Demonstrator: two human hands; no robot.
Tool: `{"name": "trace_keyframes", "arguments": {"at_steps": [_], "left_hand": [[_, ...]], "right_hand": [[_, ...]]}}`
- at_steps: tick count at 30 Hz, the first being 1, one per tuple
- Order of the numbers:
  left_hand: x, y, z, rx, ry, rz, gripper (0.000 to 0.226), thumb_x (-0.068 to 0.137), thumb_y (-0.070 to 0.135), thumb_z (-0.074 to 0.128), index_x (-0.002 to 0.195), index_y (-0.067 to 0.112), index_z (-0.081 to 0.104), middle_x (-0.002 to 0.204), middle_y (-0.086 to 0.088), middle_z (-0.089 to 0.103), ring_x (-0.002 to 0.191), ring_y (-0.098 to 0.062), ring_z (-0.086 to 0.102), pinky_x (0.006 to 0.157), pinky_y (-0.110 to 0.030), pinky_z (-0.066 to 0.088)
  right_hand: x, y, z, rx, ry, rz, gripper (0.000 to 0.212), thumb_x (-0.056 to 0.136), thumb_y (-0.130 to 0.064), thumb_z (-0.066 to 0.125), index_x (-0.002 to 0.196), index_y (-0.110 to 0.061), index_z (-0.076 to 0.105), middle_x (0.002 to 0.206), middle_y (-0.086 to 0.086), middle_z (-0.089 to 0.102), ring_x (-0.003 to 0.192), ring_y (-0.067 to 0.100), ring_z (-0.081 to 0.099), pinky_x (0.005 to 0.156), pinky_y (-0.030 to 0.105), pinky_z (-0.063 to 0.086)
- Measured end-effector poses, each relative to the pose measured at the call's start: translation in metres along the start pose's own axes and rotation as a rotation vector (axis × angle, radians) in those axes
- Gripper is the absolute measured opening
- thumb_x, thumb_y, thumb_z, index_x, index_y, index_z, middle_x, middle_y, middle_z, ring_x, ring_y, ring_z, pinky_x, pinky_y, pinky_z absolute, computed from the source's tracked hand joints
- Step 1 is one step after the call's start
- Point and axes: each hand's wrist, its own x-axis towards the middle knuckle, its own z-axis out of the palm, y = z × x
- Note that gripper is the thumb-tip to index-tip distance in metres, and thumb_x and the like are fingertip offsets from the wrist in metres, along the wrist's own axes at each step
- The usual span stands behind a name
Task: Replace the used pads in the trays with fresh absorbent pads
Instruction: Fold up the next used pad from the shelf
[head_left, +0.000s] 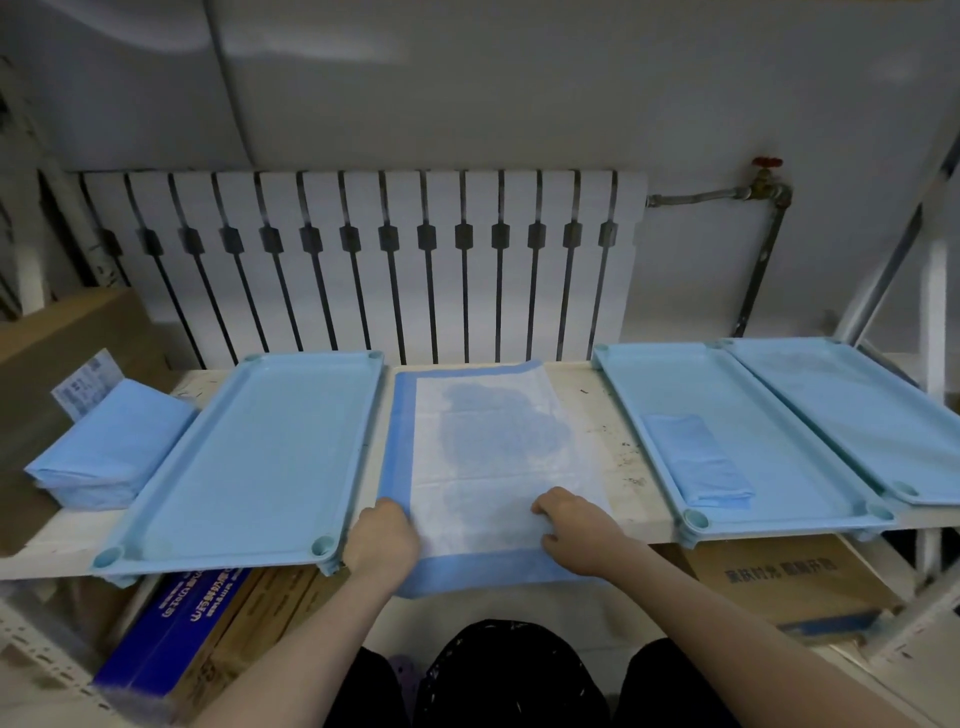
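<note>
A used pad (498, 431), white with a blue border and a large damp stain, lies flat on the shelf between the trays, its near end hanging over the shelf's front edge. My left hand (382, 538) grips the pad's near left edge. My right hand (576, 530) holds the near right part with curled fingers. To the left, a light-blue tray (156, 540) lies bare. Inside the tray on the right (649, 395) lies a folded blue fresh pad (696, 462). A third tray (857, 410) sits at the far right. A pack of folded fresh pads (109, 457) rests at the left end.
A white radiator (363, 260) stands behind the shelf, with a pipe and red valve (766, 176) to its right. Cardboard boxes (795, 582) and a blue box (171, 639) sit under the shelf. A black bin bag (509, 670) is open below my arms. Metal rack posts (930, 322) rise at the right.
</note>
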Motion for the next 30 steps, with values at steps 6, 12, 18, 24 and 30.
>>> {"name": "trace_keyframes", "arguments": {"at_steps": [6, 12, 18, 24, 30], "left_hand": [[-0.010, 0.003, 0.001, 0.320, 0.008, 0.037, 0.026, 0.091, 0.011, 0.044, 0.117, 0.008, 0.045, 0.121, -0.007, 0.058, 0.109, -0.023, 0.060, 0.082, -0.032, 0.048], [-0.008, 0.004, 0.000, 0.361, 0.008, 0.097, 0.027, 0.091, 0.006, 0.044, 0.117, 0.008, 0.049, 0.120, -0.007, 0.056, 0.108, -0.022, 0.060, 0.084, -0.033, 0.048], [-0.003, 0.008, -0.013, 0.064, 0.049, 0.121, 0.018, 0.088, 0.010, 0.042, 0.104, 0.008, 0.051, 0.112, -0.009, 0.049, 0.104, -0.029, 0.055, 0.081, -0.035, 0.044], [0.012, 0.031, -0.028, -0.547, -0.007, 0.126, 0.029, 0.094, 0.008, 0.042, 0.066, 0.016, 0.036, 0.067, -0.001, 0.045, 0.071, -0.020, 0.045, 0.064, -0.030, 0.032], [0.009, 0.064, -0.037, -0.994, -0.208, 0.079, 0.020, 0.092, 0.006, 0.055, 0.077, 0.015, 0.044, 0.078, -0.012, 0.054, 0.073, -0.026, 0.058, 0.070, -0.036, 0.050]], "right_hand": [[-0.004, 0.000, 0.004, 0.009, 0.027, -0.010, 0.042, 0.092, -0.015, 0.047, 0.134, -0.014, 0.043, 0.137, 0.003, 0.041, 0.118, 0.021, 0.046, 0.093, 0.031, 0.044], [-0.007, 0.000, 0.003, 0.036, 0.002, -0.026, 0.046, 0.092, -0.016, 0.048, 0.137, -0.014, 0.039, 0.141, 0.001, 0.037, 0.123, 0.020, 0.043, 0.096, 0.028, 0.041], [-0.007, -0.003, -0.003, 0.059, -0.019, -0.015, 0.046, 0.092, -0.016, 0.047, 0.138, -0.013, 0.040, 0.142, 0.003, 0.038, 0.125, 0.021, 0.043, 0.100, 0.029, 0.039], [-0.009, -0.028, -0.011, 0.264, 0.054, -0.085, 0.056, 0.088, -0.019, 0.057, 0.140, -0.015, 0.038, 0.144, 0.001, 0.038, 0.130, 0.017, 0.040, 0.105, 0.023, 0.032], [-0.008, -0.067, -0.017, 0.641, 0.190, -0.173, 0.057, 0.074, -0.035, 0.077, 0.123, -0.021, 0.052, 0.121, -0.009, 0.057, 0.103, 0.006, 0.059, 0.085, 0.025, 0.049]]}}
